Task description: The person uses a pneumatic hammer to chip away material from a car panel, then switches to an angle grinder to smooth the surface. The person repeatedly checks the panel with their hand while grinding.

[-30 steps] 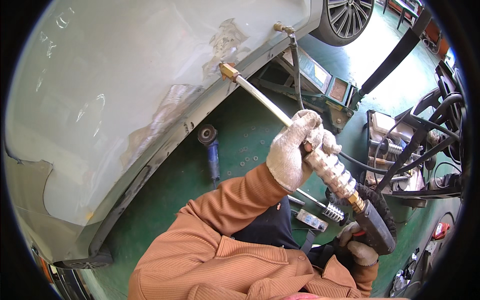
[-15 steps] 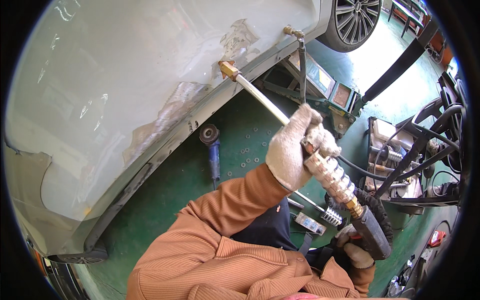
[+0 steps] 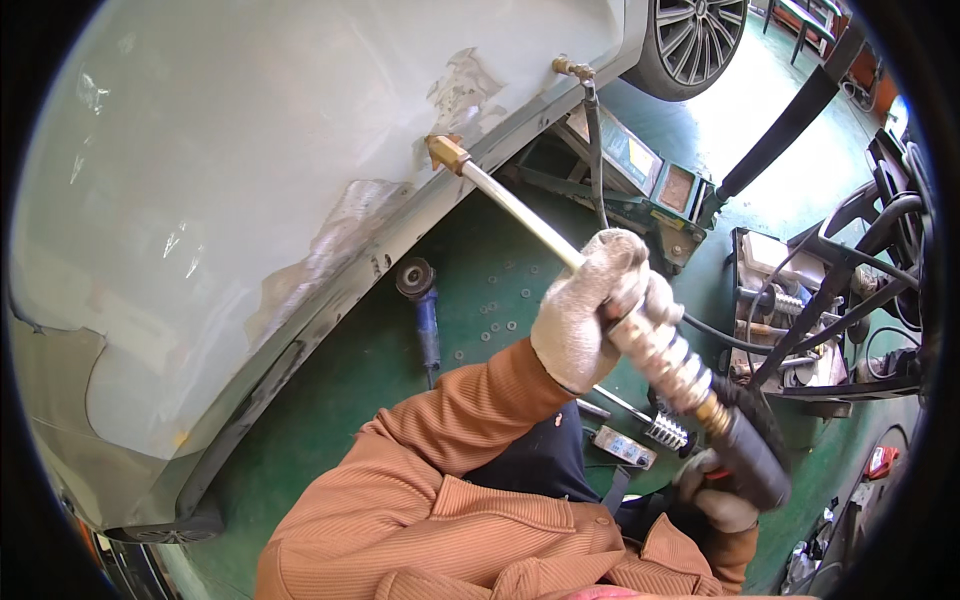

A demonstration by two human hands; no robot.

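My left hand, in a white work glove, is closed around a slide hammer dent puller, at the front end of its ribbed silver weight. The weight and handle are blurred by motion. My gloved right hand wraps the black rear handle, which hides part of its fingers. The tool's brass tip touches the lower part of a pale car panel, next to bare sanded metal. To its right a brass clamp with a cable sits on the panel's lower edge.
Below the sill lie a blue angle grinder and several scattered washers on the green floor. A floor jack stands under the car. Rightward is a cart with tools and cables. A power strip lies near my leg.
The view has shifted slightly, and the ribbed weight and handle now look blurred. Both hands keep their holds, and the tip stays against the panel.
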